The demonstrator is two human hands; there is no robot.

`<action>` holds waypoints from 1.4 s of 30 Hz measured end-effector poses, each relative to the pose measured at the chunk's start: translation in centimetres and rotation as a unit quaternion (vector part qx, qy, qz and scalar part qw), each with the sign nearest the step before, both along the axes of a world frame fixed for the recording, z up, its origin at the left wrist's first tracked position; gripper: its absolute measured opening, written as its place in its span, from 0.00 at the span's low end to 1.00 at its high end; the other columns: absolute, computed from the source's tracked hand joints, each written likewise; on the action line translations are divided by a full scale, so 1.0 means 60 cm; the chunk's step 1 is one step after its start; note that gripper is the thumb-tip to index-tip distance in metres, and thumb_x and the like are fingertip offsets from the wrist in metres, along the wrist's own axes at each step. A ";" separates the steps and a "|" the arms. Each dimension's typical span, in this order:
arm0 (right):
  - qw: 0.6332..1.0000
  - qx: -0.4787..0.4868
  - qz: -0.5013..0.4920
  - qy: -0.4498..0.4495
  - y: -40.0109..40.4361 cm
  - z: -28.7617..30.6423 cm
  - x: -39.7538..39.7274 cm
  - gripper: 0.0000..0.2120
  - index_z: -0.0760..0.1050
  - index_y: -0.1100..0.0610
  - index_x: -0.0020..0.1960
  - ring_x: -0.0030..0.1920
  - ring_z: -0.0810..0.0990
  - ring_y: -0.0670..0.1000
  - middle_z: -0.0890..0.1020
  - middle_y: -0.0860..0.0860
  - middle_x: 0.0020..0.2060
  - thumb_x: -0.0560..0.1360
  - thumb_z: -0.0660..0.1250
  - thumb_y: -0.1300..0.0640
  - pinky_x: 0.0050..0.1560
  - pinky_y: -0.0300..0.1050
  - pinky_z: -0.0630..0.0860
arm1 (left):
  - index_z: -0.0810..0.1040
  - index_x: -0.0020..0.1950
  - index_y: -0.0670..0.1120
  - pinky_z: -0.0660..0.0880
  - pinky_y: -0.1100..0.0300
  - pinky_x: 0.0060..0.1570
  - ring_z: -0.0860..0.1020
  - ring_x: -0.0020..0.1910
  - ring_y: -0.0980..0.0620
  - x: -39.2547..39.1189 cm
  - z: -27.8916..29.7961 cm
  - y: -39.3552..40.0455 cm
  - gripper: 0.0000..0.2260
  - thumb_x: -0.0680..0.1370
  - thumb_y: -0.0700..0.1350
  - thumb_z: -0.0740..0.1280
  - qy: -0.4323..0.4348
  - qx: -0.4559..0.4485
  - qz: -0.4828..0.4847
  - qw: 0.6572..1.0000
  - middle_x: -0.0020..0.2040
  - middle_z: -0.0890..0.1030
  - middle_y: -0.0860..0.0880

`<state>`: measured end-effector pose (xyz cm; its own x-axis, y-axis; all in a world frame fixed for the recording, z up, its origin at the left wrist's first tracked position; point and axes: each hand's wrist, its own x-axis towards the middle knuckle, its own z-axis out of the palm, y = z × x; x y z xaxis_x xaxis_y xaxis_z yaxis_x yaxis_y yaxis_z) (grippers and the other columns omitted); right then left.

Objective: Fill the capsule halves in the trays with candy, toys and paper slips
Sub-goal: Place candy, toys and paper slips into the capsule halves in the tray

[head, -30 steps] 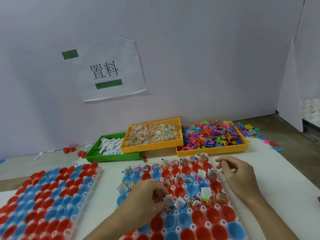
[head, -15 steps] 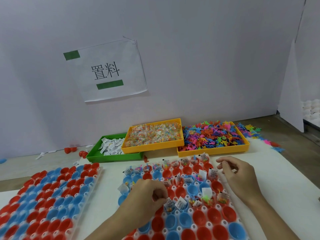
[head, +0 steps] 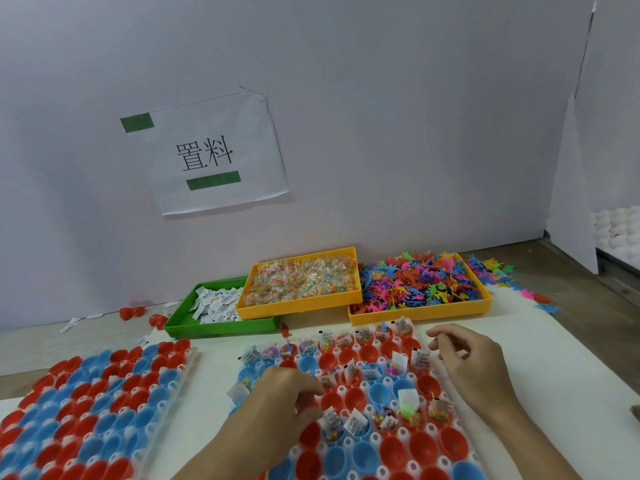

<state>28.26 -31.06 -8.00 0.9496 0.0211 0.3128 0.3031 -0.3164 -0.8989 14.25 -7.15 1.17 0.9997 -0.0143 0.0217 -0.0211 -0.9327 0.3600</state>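
Observation:
A white tray [head: 403, 433] of red and blue capsule halves lies in front of me; its far rows hold candy, toys and paper slips. My left hand [head: 285, 400] hovers over the tray's left part with curled fingers, and nothing shows in them. Just right of those fingers, a paper slip [head: 330, 420] stands in a blue half over candy. My right hand [head: 474, 367] rests at the tray's right edge, fingers curled under and the palm hidden. Behind stand a green tray [head: 221, 330] of slips, a yellow tray [head: 298, 308] of candy packets and a yellow tray [head: 419, 316] of toys.
A second tray [head: 188, 367] of unfilled red and blue halves lies to the left. Loose red halves [head: 133, 311] sit by the wall. Stray toys [head: 498, 271] are scattered right of the toy tray. A paper sign [head: 214, 154] hangs on the wall.
My left hand let go of the paper slip it pinched, leaving it in a blue half, and drew back up and to the left. My right hand stayed put.

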 end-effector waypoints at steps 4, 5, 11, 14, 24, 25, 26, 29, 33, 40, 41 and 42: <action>1.000 -0.005 -0.009 -0.008 0.001 0.001 -0.001 0.13 0.81 0.46 0.45 0.41 0.81 0.40 0.83 0.40 0.37 0.78 0.67 0.64 0.35 0.29 0.73 | 0.82 0.58 0.53 0.71 0.78 0.45 0.75 0.39 0.67 0.025 0.017 -0.012 0.09 0.78 0.47 0.70 -0.043 0.017 0.000 0.999 0.42 0.77 0.63; 1.000 -0.009 -0.011 -0.012 0.001 0.001 -0.002 0.13 0.80 0.45 0.45 0.41 0.81 0.39 0.83 0.40 0.37 0.77 0.68 0.63 0.34 0.28 0.73 | 0.83 0.57 0.53 0.72 0.77 0.44 0.75 0.39 0.67 0.038 0.023 -0.019 0.08 0.78 0.47 0.69 -0.056 0.017 -0.005 0.998 0.42 0.77 0.63; 0.999 -0.030 -0.006 -0.036 0.001 0.000 -0.001 0.13 0.79 0.43 0.38 0.43 0.79 0.36 0.81 0.40 0.33 0.75 0.73 0.61 0.38 0.25 0.73 | 0.83 0.53 0.47 0.78 0.62 0.46 0.77 0.42 0.58 0.173 0.027 -0.073 0.07 0.80 0.45 0.67 -0.118 -0.013 -0.006 0.993 0.45 0.82 0.53; 0.999 -0.024 -0.012 -0.034 0.001 -0.001 0.001 0.12 0.79 0.45 0.36 0.41 0.79 0.37 0.81 0.41 0.29 0.76 0.72 0.57 0.36 0.26 0.72 | 0.82 0.51 0.41 0.78 0.58 0.47 0.79 0.43 0.51 0.244 0.017 -0.095 0.07 0.80 0.43 0.67 -0.134 -0.005 0.016 0.991 0.46 0.83 0.46; 0.999 -0.007 0.010 -0.033 0.001 -0.002 0.007 0.13 0.79 0.46 0.35 0.42 0.80 0.38 0.81 0.36 0.33 0.78 0.69 0.53 0.37 0.28 0.73 | 0.81 0.59 0.42 0.79 0.46 0.51 0.79 0.54 0.41 0.344 0.007 -0.108 0.12 0.77 0.35 0.65 -0.088 0.121 0.026 0.988 0.54 0.82 0.41; 0.999 -0.009 0.011 -0.032 0.003 -0.002 0.008 0.13 0.79 0.45 0.35 0.42 0.80 0.38 0.81 0.35 0.34 0.79 0.69 0.53 0.38 0.28 0.73 | 0.81 0.60 0.44 0.79 0.45 0.52 0.79 0.55 0.42 0.347 0.009 -0.108 0.13 0.77 0.35 0.65 -0.080 0.123 0.019 0.989 0.56 0.81 0.42; 0.999 -0.010 0.011 -0.031 0.003 -0.003 0.009 0.13 0.79 0.45 0.36 0.43 0.80 0.37 0.81 0.35 0.34 0.79 0.68 0.52 0.38 0.28 0.74 | 0.81 0.60 0.44 0.79 0.45 0.52 0.79 0.55 0.42 0.349 0.011 -0.109 0.13 0.77 0.35 0.65 -0.076 0.123 0.015 0.989 0.56 0.81 0.43; 0.999 -0.008 0.007 -0.034 0.003 -0.007 0.012 0.13 0.79 0.44 0.36 0.43 0.80 0.38 0.82 0.35 0.35 0.79 0.68 0.52 0.39 0.29 0.74 | 0.82 0.54 0.45 0.80 0.45 0.50 0.80 0.51 0.43 0.352 0.012 -0.111 0.10 0.77 0.35 0.66 -0.081 0.115 0.017 0.990 0.54 0.81 0.44; 0.999 -0.004 0.007 -0.035 0.004 -0.007 0.010 0.14 0.78 0.41 0.36 0.44 0.81 0.37 0.82 0.33 0.35 0.79 0.68 0.53 0.38 0.28 0.74 | 0.83 0.49 0.43 0.80 0.47 0.49 0.81 0.48 0.44 0.350 0.009 -0.107 0.08 0.77 0.35 0.65 -0.081 0.093 0.015 0.992 0.50 0.83 0.44; 1.000 -0.003 0.006 -0.026 0.002 -0.001 0.008 0.15 0.77 0.40 0.37 0.45 0.80 0.35 0.81 0.31 0.37 0.79 0.67 0.55 0.39 0.27 0.74 | 0.82 0.54 0.40 0.79 0.54 0.45 0.80 0.45 0.46 0.345 0.013 -0.101 0.09 0.79 0.34 0.63 -0.140 0.025 0.030 0.989 0.50 0.83 0.41; 1.000 -0.002 0.007 -0.025 0.002 0.000 0.007 0.14 0.77 0.41 0.37 0.45 0.80 0.35 0.81 0.31 0.37 0.79 0.67 0.55 0.39 0.27 0.74 | 0.83 0.53 0.40 0.78 0.56 0.44 0.80 0.44 0.47 0.344 0.014 -0.100 0.08 0.79 0.36 0.64 -0.144 0.029 0.025 0.989 0.49 0.83 0.42; 1.000 -0.002 0.008 -0.023 0.003 0.000 0.006 0.14 0.77 0.41 0.37 0.45 0.80 0.35 0.81 0.31 0.37 0.79 0.67 0.55 0.39 0.27 0.74 | 0.83 0.51 0.41 0.77 0.57 0.44 0.80 0.43 0.48 0.341 0.013 -0.100 0.07 0.79 0.38 0.66 -0.134 0.042 0.014 0.990 0.47 0.83 0.43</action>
